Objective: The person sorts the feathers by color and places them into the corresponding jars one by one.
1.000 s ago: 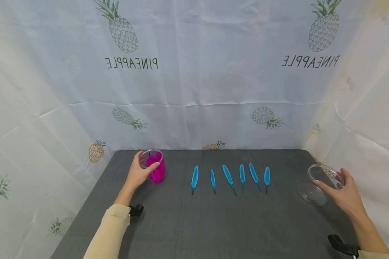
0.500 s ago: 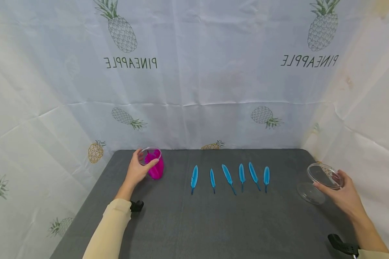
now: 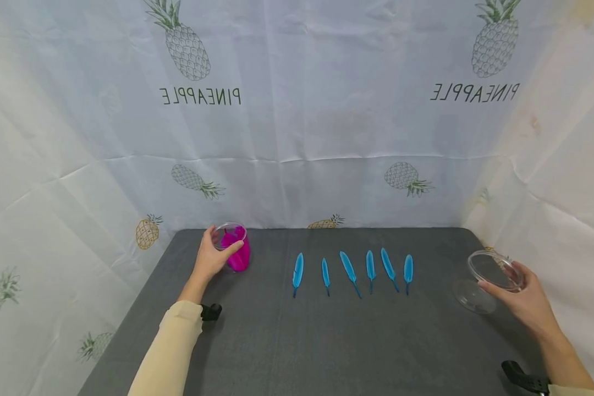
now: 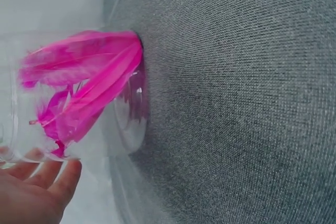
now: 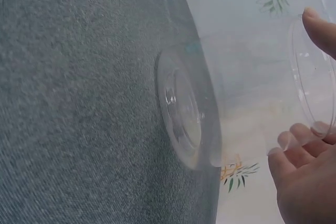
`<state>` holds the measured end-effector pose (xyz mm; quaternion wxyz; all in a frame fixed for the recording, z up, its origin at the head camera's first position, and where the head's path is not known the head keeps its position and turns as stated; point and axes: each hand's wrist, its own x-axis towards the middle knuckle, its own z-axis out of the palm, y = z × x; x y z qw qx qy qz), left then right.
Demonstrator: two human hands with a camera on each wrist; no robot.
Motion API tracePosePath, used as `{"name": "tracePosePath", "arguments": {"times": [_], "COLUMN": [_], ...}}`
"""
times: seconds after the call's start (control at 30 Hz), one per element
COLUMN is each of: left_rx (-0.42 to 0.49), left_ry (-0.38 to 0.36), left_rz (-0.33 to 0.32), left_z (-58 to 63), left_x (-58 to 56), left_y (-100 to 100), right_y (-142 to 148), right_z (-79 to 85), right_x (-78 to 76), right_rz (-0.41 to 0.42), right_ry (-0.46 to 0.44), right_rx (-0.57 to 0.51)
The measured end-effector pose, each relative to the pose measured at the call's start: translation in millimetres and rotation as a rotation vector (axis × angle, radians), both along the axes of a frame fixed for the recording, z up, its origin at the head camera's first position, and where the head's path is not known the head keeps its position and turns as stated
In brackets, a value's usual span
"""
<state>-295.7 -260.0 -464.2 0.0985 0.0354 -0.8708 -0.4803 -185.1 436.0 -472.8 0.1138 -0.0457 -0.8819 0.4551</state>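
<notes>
In the head view my left hand (image 3: 213, 259) grips a clear plastic jar (image 3: 230, 225) near its rim, thumb on the near side and fingers on the far side. Magenta feathers (image 3: 237, 256) are bunched inside it; the left wrist view shows the feathers (image 4: 105, 72) leaning against the see-through wall. At the far right my right hand (image 3: 529, 300) holds a second clear jar (image 3: 477, 297) between thumb and fingers near the rim. No feathers show in it. The right wrist view shows this jar's round base (image 5: 181, 111) right at the table.
Several blue feathers (image 3: 348, 267) lie in a row across the middle of the dark grey table (image 3: 317, 341), quills toward me. A white pineapple-print curtain (image 3: 297, 126) hangs behind the table and along both sides.
The left hand has shifted slightly toward the back of the table with its jar. The right hand's jar has moved very slightly left. The blue feathers stay where they were.
</notes>
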Motion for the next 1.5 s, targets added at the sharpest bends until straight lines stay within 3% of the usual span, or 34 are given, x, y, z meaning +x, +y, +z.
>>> {"name": "tracePosePath", "arguments": {"times": [0.27, 0.57, 0.87, 1.17, 1.3, 1.5], "left_rx": [-0.054, -0.085, -0.107, -0.129, -0.158, -0.223], "left_ry": [0.0, 0.06, 0.156, 0.216, 0.299, 0.551], "left_rz": [0.01, 0.028, 0.098, 0.159, 0.171, 0.159], "left_z": [3.3, 5.9, 11.3, 20.5, 21.5, 22.9], "left_x": [6.8, 15.6, 20.3, 26.0, 28.3, 30.7], "left_y": [-2.4, -4.7, 3.0, 9.1, 11.8, 18.8], "right_y": [-11.2, -24.3, -36.2, -48.1, -53.5, -62.9], "right_z": [-2.2, 0.0, 2.7, 4.7, 5.5, 6.8], "right_x": [3.4, 7.7, 14.0, 15.6, 14.3, 15.2], "right_rz": [0.052, 0.13, 0.176, 0.232, 0.243, 0.244], "right_ry": [0.05, 0.026, -0.022, -0.04, -0.046, -0.046], "right_rx": [-0.034, -0.034, 0.004, -0.028, -0.023, 0.009]}}
